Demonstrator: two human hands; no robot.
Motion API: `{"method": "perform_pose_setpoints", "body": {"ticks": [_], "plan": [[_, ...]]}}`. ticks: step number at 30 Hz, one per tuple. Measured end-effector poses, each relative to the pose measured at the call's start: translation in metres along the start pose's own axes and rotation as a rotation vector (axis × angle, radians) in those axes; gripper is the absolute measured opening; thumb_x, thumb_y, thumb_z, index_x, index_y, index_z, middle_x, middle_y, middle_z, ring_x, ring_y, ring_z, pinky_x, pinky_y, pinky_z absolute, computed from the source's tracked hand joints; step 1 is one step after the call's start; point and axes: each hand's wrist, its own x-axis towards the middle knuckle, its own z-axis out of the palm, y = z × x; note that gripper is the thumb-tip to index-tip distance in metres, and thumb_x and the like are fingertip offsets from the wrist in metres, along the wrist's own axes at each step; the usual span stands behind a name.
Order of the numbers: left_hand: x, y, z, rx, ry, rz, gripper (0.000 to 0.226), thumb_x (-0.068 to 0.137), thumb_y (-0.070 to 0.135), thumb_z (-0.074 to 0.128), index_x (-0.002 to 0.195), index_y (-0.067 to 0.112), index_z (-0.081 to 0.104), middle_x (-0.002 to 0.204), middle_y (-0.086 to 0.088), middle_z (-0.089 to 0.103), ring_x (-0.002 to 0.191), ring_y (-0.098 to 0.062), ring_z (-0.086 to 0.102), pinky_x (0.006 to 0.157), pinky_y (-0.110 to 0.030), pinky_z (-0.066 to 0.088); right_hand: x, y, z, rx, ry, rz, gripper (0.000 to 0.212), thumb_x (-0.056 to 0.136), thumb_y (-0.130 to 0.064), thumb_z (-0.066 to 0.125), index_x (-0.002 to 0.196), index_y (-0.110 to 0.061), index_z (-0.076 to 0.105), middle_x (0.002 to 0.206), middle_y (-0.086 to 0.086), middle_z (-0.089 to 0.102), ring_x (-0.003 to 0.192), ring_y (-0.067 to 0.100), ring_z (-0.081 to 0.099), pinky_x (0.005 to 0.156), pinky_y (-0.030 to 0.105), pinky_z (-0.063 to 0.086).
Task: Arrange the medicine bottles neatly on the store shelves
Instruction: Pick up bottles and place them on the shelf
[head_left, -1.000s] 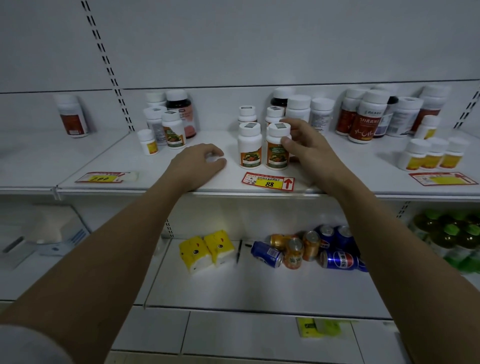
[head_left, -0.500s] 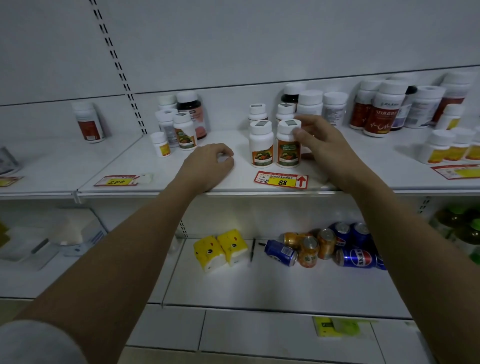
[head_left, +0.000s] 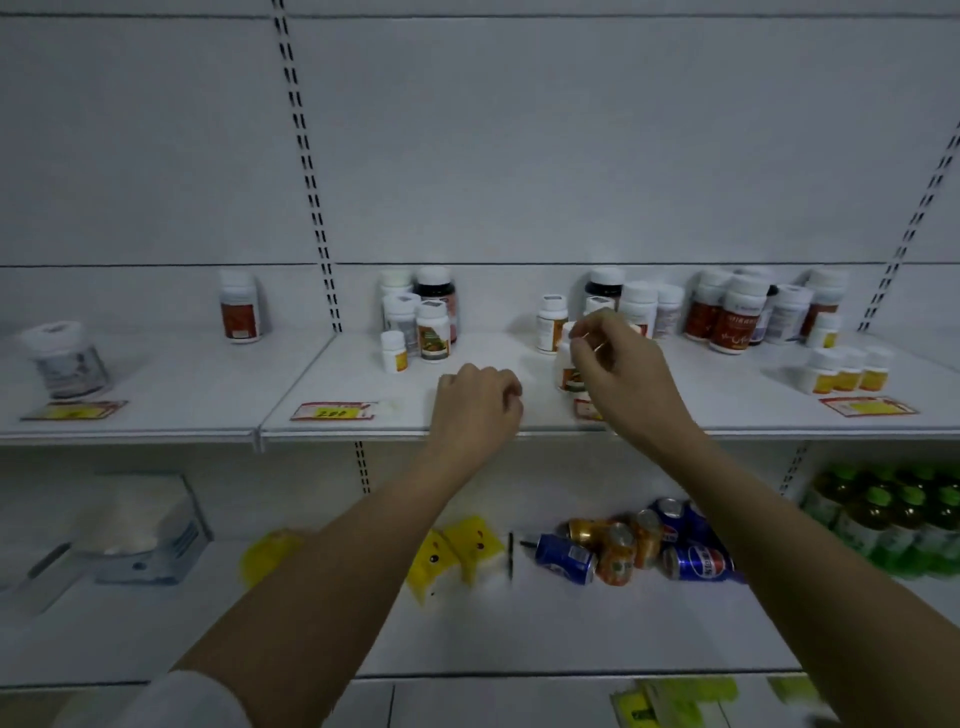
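Hands over the middle shelf (head_left: 467, 423) of a white store rack, seen from the head camera. Left hand (head_left: 480, 402) at the shelf's front edge, fingers curled loosely inward, holding nothing. Right hand (head_left: 621, 371) raised just right of it, fingers bent in front of a white bottle (head_left: 567, 366) with an orange and green label; actual contact with the bottle not clear, since the hand hides most of it and the frame is blurred. Bottle upright near the shelf front, beside a red and yellow price tag (head_left: 587, 410) partly covered by the right wrist.

Behind the hands, a second white bottle (head_left: 549, 325) standing alone, and further back right a crowded group of bottles (head_left: 737, 312) with red and white labels. Three small yellow-labelled bottles (head_left: 847, 371) in a row at the right. Left of centre, a cluster of bottles (head_left: 418, 317) of mixed heights, one dark with a white cap. On the neighbouring shelf section at left, a single red-labelled bottle (head_left: 239, 309) against the back wall and a squat jar (head_left: 65, 358) nearer the front.

Lower shelf: drink cans (head_left: 634, 543) lying on their sides, yellow packets (head_left: 457, 553), green-capped drink bottles (head_left: 893, 517) at far right.
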Motion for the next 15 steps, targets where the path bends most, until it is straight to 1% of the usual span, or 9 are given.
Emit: {"method": "perform_pose_setpoints", "body": {"ticks": [1,3,5,8,10,13,15], "plan": [[-0.009,-0.008,-0.008,0.006,0.004,0.029,0.025,0.089,0.026,0.05,0.104,0.023,0.069,0.1,-0.001,0.069,0.098,-0.024,0.055,0.079,-0.036,0.036,0.004,-0.021,0.012,-0.002,-0.041,-0.018,0.011,0.098,-0.022,0.052,0.103,-0.015,0.06,0.084,-0.002,0.063,0.075,0.018,0.06,0.072,0.049,0.054],[-0.027,-0.033,-0.028,0.002,0.036,0.069,0.023,0.087,0.026,0.052,0.102,0.022,0.07,0.095,-0.002,0.069,0.096,-0.024,0.055,0.079,-0.036,0.035,0.01,-0.062,0.043,0.002,-0.121,-0.077,0.009,0.097,-0.018,0.054,0.1,-0.014,0.061,0.081,-0.001,0.066,0.071,0.015,0.06,0.07,0.042,0.052],[-0.042,-0.072,-0.052,-0.009,0.083,0.058,0.02,0.086,0.025,0.053,0.099,0.02,0.068,0.091,-0.003,0.069,0.094,-0.025,0.055,0.08,-0.037,0.036,0.015,-0.103,0.082,0.003,-0.214,-0.132,0.009,0.095,-0.017,0.054,0.097,-0.017,0.062,0.078,-0.003,0.067,0.067,0.011,0.061,0.068,0.036,0.051],[-0.058,-0.145,-0.095,0.003,0.102,-0.077,0.019,0.088,0.027,0.052,0.098,0.02,0.066,0.093,-0.001,0.068,0.097,-0.023,0.054,0.08,-0.036,0.035,0.025,-0.161,0.147,-0.017,-0.367,-0.21,0.01,0.096,-0.022,0.052,0.099,-0.022,0.062,0.078,-0.01,0.066,0.07,0.008,0.063,0.068,0.032,0.052],[-0.073,-0.2,-0.127,0.044,0.126,-0.163,0.019,0.089,0.027,0.052,0.099,0.021,0.067,0.095,0.0,0.068,0.098,-0.023,0.054,0.079,-0.036,0.036,0.032,-0.196,0.187,-0.041,-0.463,-0.26,0.011,0.097,-0.026,0.052,0.102,-0.025,0.062,0.08,-0.013,0.065,0.073,0.008,0.062,0.068,0.031,0.051],[-0.106,-0.281,-0.172,0.151,0.121,-0.26,0.024,0.09,0.031,0.05,0.106,0.025,0.068,0.102,0.002,0.069,0.101,-0.022,0.055,0.083,-0.037,0.041,0.04,-0.236,0.24,-0.047,-0.538,-0.303,0.011,0.098,-0.029,0.05,0.104,-0.029,0.061,0.084,-0.014,0.064,0.076,0.009,0.061,0.067,0.027,0.048],[-0.134,-0.326,-0.194,0.233,0.083,-0.325,0.025,0.09,0.032,0.049,0.107,0.026,0.066,0.106,0.001,0.067,0.103,-0.023,0.054,0.083,-0.036,0.039,0.042,-0.253,0.271,-0.058,-0.593,-0.318,0.01,0.099,-0.03,0.05,0.102,-0.03,0.06,0.086,-0.012,0.064,0.078,0.012,0.061,0.071,0.029,0.049]]}}
